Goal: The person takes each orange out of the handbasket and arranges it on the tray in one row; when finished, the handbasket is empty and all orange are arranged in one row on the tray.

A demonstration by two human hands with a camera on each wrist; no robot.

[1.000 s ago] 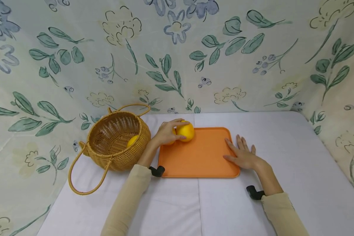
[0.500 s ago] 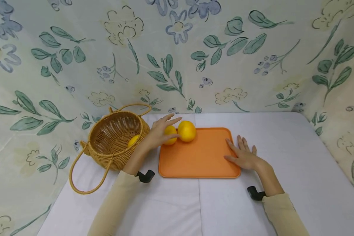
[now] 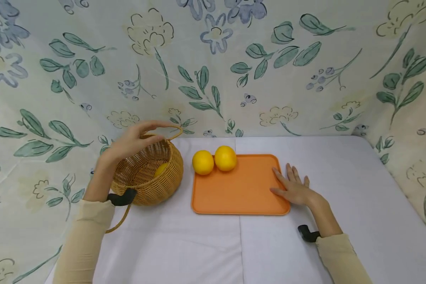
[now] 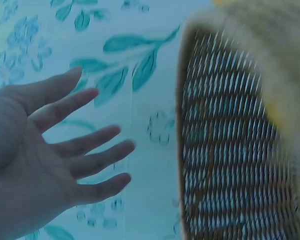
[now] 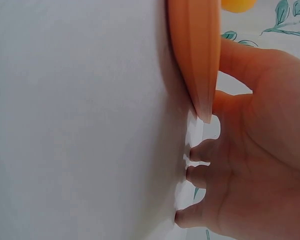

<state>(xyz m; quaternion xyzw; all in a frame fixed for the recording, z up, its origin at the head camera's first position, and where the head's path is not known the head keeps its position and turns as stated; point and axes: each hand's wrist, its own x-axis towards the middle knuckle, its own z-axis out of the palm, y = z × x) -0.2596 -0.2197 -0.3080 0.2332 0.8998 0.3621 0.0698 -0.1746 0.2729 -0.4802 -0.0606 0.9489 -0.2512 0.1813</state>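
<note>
My left hand (image 3: 129,141) hovers over the wicker basket (image 3: 172,179) with fingers spread and nothing in them. In the left wrist view, that hand (image 4: 42,155) stands apart from the woven rim. Inside the basket lies a yellow fruit (image 3: 161,169), partly hidden by the wall. Two round yellow fruits, one at the corner (image 3: 203,162) and one beside it (image 3: 225,158), sit at the back left of the orange tray (image 3: 241,191). My right hand (image 3: 295,190) rests at the tray's right edge, fingers extended; the right wrist view shows its thumb and index finger by the rim (image 5: 195,55).
A white cloth (image 3: 184,244) covers the table. Behind it hangs a floral curtain (image 3: 213,94). One basket handle (image 3: 179,132) rises at the back; another handle (image 3: 118,225) droops toward the front, partly behind my left wrist.
My left hand let go of the right-hand yellow fruit on the tray, then moved left to above the basket. The right hand stays at the tray's edge.
</note>
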